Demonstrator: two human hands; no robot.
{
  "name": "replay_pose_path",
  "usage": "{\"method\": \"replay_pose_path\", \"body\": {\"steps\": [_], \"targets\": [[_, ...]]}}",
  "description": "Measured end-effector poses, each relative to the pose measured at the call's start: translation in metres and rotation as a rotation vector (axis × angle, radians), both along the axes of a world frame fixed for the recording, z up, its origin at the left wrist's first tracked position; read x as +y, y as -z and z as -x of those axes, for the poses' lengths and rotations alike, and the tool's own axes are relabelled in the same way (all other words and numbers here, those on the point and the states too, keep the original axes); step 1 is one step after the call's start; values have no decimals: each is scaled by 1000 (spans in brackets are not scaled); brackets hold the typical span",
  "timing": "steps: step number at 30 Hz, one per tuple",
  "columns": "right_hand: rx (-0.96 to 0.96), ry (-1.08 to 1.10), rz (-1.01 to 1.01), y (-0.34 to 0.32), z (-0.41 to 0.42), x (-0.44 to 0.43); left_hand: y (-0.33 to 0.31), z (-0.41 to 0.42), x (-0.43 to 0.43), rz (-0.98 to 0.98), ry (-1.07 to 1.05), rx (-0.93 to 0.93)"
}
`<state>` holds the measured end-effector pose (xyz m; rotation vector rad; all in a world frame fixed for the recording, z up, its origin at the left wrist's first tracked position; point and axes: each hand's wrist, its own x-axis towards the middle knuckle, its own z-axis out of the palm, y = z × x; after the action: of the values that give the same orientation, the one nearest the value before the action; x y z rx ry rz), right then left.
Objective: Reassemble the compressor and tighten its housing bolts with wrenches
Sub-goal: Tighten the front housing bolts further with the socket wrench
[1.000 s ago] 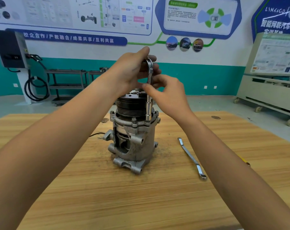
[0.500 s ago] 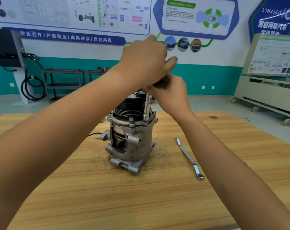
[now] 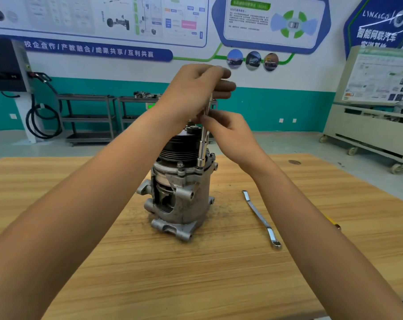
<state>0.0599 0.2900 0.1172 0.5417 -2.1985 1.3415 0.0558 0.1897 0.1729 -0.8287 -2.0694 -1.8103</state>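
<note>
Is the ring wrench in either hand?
No, the ring wrench lies on the table right of the compressor; the left hand and right hand hold the socket driver.

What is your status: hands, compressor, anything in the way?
Left hand grips socket wrench top, right hand pinches its shaft. Socket end down on upright compressor top rim. Spare wrench lies clear on table.
</note>
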Motion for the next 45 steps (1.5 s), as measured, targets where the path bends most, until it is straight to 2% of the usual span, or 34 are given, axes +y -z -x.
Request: {"method": "replay_pose_path", "body": {"steps": [3, 5, 7, 11, 14, 18, 20, 22, 24, 29, 31, 33, 35, 37, 39, 41, 45], "targets": [[13, -29, 10, 3, 1, -1, 1, 9, -8, -335, 288, -288], [33, -26, -25, 6, 1, -3, 1, 15, -13, -487, 409, -420], [47, -6, -6, 9, 3, -5, -2, 21, -13, -459, 419, -514], [57, 36, 43, 10, 6, 0, -15, 23, -4, -112, 343, -548], [39, 39, 42, 10, 4, 6, -24, 19, 3, 256, 66, -310], [31, 73, 9, 9, 4, 5, -32, 6, 10, 953, -624, 389], [43, 67, 27, 8, 4, 2, -24, -3, 20, 1112, -783, 604], [64, 40, 59, 8, 5, 0, -11, -3, 27, 1013, -781, 603], [79, 13, 55, 11, 6, -3, -4, 2, 24, 763, -672, 497], [94, -39, 103, 12, 4, -10, 3, 0, 24, -12, -202, 240], [56, -59, 117, 9, 3, -10, 2, 2, 16, -149, 38, 86], [45, -43, 84, 8, 2, -7, 0, 9, 4, -186, 302, -66], [71, 1, 32, 6, 3, -3, -1, 16, -7, -200, 425, -165], [83, 49, 28, 5, 5, -1, -2, 21, -12, -128, 287, -194], [90, 112, 57, 6, 7, -2, -5, 24, -15, 20, -24, -132], [120, 186, 59, 8, 8, -6, -10, 27, -17, 95, -228, -52], [141, 213, 62, 10, 9, -11, -13, 19, -7, 80, -212, -14]]}}
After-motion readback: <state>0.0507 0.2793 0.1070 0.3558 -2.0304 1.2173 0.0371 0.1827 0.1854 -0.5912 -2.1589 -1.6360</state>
